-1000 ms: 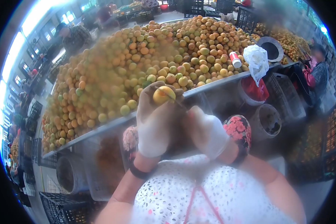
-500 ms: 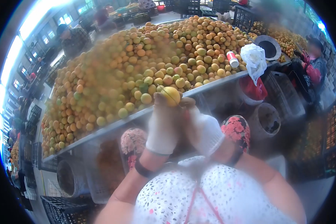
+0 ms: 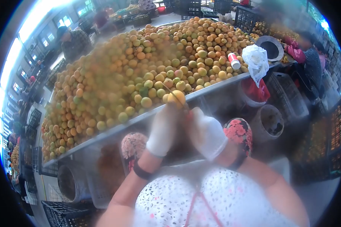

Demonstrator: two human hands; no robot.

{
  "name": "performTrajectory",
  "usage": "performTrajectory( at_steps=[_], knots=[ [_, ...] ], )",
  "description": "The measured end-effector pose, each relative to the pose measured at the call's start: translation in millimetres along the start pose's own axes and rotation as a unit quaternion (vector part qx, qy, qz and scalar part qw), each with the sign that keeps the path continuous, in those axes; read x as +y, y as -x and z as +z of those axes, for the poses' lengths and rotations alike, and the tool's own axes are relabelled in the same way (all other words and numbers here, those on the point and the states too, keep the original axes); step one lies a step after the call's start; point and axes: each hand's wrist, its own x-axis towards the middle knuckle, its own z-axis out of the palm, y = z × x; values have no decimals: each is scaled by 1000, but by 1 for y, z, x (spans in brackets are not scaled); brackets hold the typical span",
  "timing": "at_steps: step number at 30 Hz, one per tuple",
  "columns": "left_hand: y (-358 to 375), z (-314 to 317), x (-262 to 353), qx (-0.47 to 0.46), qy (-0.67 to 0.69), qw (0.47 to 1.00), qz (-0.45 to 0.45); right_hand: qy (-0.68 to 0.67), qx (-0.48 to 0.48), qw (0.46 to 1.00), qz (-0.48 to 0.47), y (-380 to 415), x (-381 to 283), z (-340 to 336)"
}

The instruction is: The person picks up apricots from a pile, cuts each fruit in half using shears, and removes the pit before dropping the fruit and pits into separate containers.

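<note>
A round yellow-orange fruit (image 3: 176, 98) is held up at the fingertips of my left hand (image 3: 163, 128), in a white glove, closed around its lower side. My right hand (image 3: 208, 133), gloved too, is closed just beside it on a small knife (image 3: 168, 90). The knife's thin curved blade crosses the fruit's upper left side, and a bit of red shows at my right fingers. Both hands are above my lap, in front of the metal table edge (image 3: 132, 118). Beyond them lies a large heap of similar orange and green fruit (image 3: 147, 56).
On the table's right are a red-and-white bottle (image 3: 234, 61), a white plastic bag (image 3: 256, 60) and a round dark-centred basin (image 3: 269, 48). Below stand a bucket (image 3: 268, 121) and a grey bin (image 3: 70, 181). A person (image 3: 308, 60) sits at right, another (image 3: 74, 41) across the heap.
The fruit has shifted slightly up and right, and the blade now stands out more above it. My hands have moved a little apart. The person at right has leaned toward the table.
</note>
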Motion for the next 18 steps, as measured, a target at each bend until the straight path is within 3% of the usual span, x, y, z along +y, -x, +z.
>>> performTrajectory(
  at_steps=[1, 3, 5, 9, 11, 15, 18],
  knots=[
    [-3, -2, -3, 17, -181, 974, 133, 0, -16, 1000, 9, 1, 3, 0],
    [-3, -2, -3, 33, -352, 899, 259, 0, -33, 999, 18, 3, 8, 4],
    [1, 6, 2, 23, -57, 992, 108, 5, -37, 999, 32, 4, 12, 8],
    [1, 13, 2, 60, -97, 983, 145, -13, -19, 1000, 20, 3, 11, 12],
    [-2, 11, -6, 43, 15, 995, 92, 14, -32, 998, 48, 6, 12, 13],
    [-3, 20, -11, 85, 98, 991, 12, 49, -39, 997, 53, 5, 14, 12],
    [-8, 8, -11, 82, 56, 994, -38, 73, -38, 995, 56, 5, 14, 10]
  ],
)
